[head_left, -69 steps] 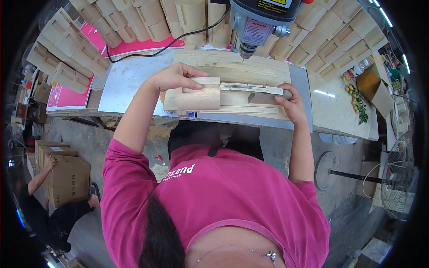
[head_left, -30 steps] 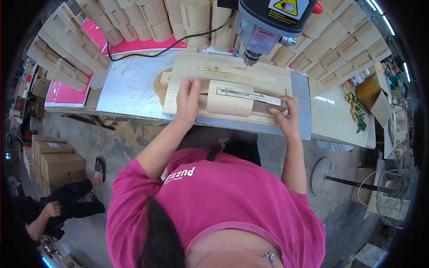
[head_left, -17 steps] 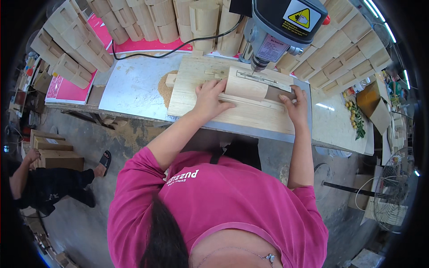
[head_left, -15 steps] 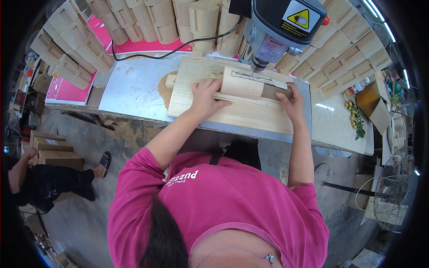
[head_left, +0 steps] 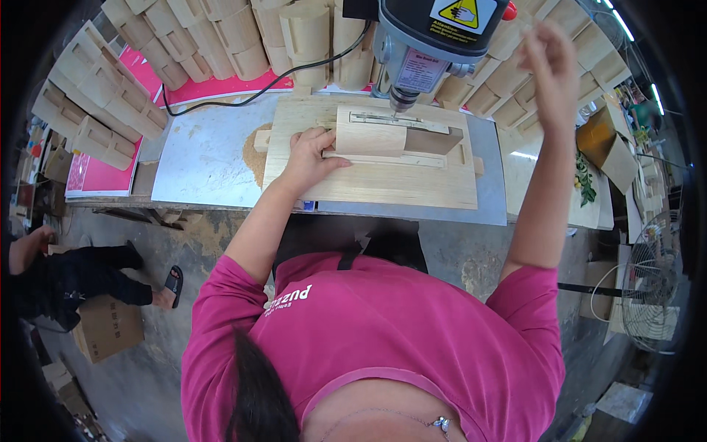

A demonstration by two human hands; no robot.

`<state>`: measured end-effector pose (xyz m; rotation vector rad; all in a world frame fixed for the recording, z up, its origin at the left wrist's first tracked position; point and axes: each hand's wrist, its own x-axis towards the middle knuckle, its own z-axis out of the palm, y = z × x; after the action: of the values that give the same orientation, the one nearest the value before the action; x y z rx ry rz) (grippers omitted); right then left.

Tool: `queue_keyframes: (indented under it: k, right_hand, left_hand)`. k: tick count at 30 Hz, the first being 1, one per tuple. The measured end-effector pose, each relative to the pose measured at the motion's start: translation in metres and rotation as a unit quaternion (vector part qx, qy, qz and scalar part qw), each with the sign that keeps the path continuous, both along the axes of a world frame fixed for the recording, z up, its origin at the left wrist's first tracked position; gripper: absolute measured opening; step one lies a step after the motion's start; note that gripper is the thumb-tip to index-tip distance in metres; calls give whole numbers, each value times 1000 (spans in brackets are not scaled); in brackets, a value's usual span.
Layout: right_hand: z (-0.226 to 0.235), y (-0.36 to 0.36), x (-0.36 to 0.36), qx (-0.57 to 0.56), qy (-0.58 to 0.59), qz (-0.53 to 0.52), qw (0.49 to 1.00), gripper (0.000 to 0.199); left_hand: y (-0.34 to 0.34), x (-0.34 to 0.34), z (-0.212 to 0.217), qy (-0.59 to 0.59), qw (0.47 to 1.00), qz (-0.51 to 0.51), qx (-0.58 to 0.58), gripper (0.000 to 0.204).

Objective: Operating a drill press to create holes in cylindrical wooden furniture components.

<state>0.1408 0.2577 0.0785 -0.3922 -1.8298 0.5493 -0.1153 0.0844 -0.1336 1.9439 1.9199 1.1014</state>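
Observation:
A pale wooden block (head_left: 372, 137) with a rounded front lies on a flat wooden board (head_left: 412, 184), beneath the chuck of a bench drill press (head_left: 403, 97). A narrow slotted template strip (head_left: 387, 121) rests along the block's top, and the bit points down at it. My left hand (head_left: 311, 156) grips the block's left end, fingers curled at its side and thumb along the lower front edge. Raised to the right of the drill press, my right hand (head_left: 550, 70) is slightly blurred. Its fingers are loosely bent and apart, and nothing shows in them.
Similar wooden blocks (head_left: 308, 44) stand stacked along the back and both sides. Sawdust (head_left: 254, 158) lies left of the board; a black cable (head_left: 272, 85) crosses behind it. An opened carton (head_left: 607, 144) and a fan (head_left: 652, 283) are at right. Another person (head_left: 81, 283) is at left.
My right hand has let go of the block's right end and risen up beside the drill press. My left hand stays on the block. The whole view has shifted slightly.

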Motion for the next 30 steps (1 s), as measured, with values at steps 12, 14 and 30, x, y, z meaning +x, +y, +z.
queue_keyframes:
  k: [12, 14, 30]
  right_hand:
    - [42, -40, -41, 12, -202, -286, 937, 37]
    - [28, -46, -22, 56, -203, -255, 944, 31]
    - [-138, -76, -21, 48, 9, -125, 991, 8]
  left_hand:
    - [-1, 3, 4, 8, 1000, 1, -7, 49]
    - [1, 3, 1, 2, 1000, -3, -6, 49]
    - [1, 4, 6, 6, 1000, 2, 1, 48]
